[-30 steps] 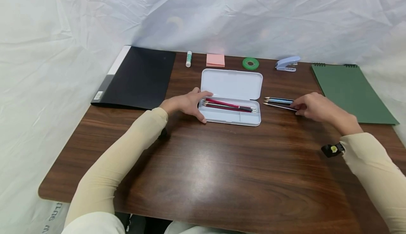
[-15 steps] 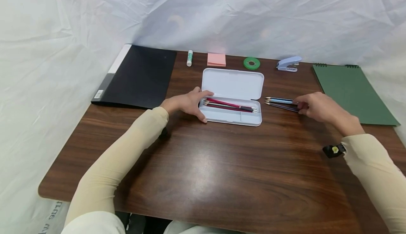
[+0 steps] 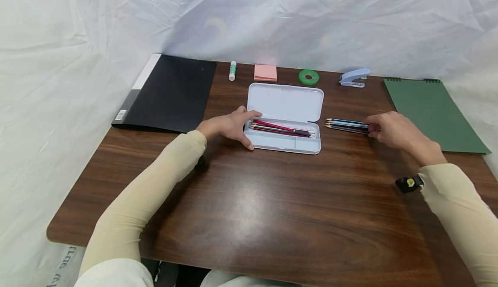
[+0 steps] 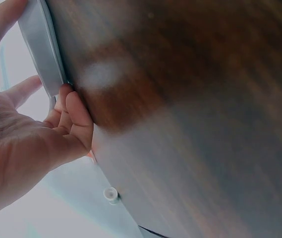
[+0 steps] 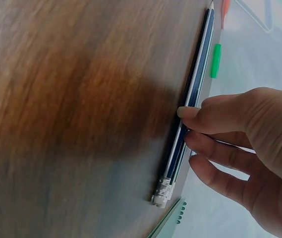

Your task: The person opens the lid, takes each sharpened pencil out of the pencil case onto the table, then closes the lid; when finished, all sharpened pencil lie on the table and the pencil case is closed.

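Note:
A white pencil case (image 3: 272,143) lies with its lid (image 3: 285,102) raised back. Several red and dark pencils (image 3: 282,129) rest in its long compartment. My left hand (image 3: 234,127) holds the case's left end, thumb at the front corner and index finger near the hinge. To the right of the case, several black and blue pencils (image 3: 347,124) lie side by side on the table, tips pointing left. My right hand (image 3: 394,131) pinches this bunch toward its eraser end; in the right wrist view the thumb (image 5: 189,113) presses the near side and other fingers are behind.
Along the back of the wooden table (image 3: 249,209) stand a glue stick (image 3: 232,71), pink sticky notes (image 3: 265,73), green tape (image 3: 308,77) and a light blue stapler (image 3: 354,78). A black folder (image 3: 171,92) lies left, a green spiral notebook (image 3: 433,114) right.
My right hand has slid slightly right along the pencils. The nearest pencil, angled before, now lies closer in line with the others. My left hand keeps its place on the case.

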Motion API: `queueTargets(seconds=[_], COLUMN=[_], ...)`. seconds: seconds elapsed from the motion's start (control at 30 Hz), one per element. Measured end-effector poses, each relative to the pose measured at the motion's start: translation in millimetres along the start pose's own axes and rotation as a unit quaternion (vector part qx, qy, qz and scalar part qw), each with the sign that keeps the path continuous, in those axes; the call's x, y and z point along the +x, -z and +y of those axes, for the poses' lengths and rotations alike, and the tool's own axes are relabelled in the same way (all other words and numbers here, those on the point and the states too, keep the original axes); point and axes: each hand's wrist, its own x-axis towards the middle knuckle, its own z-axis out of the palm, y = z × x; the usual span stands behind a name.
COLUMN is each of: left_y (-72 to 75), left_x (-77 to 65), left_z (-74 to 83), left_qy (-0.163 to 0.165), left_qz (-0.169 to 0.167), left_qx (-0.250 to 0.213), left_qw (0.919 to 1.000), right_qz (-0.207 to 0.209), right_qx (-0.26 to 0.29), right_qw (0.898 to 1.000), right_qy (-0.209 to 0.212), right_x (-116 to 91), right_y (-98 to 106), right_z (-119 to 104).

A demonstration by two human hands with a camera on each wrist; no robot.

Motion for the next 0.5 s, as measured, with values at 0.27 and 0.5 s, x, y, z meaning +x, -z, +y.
queueTargets(seconds=[0.27, 0.5], left_y=[-0.1, -0.1], left_x=[0.0, 0.1], left_z=[-0.3, 0.2], left_qy=[0.004, 0.0], left_qz=[-0.001, -0.003], left_qx=[0.003, 0.003], left_qw=[1.0, 1.0], right_qz=[0.006, 0.019], right_qx=[-0.007, -0.01], right_qw=[1.0, 1.0], right_qy=[-0.007, -0.007], right_x=[1.6, 2.7], right_y=[0.8, -0.2], right_z=[2.9, 3.7])
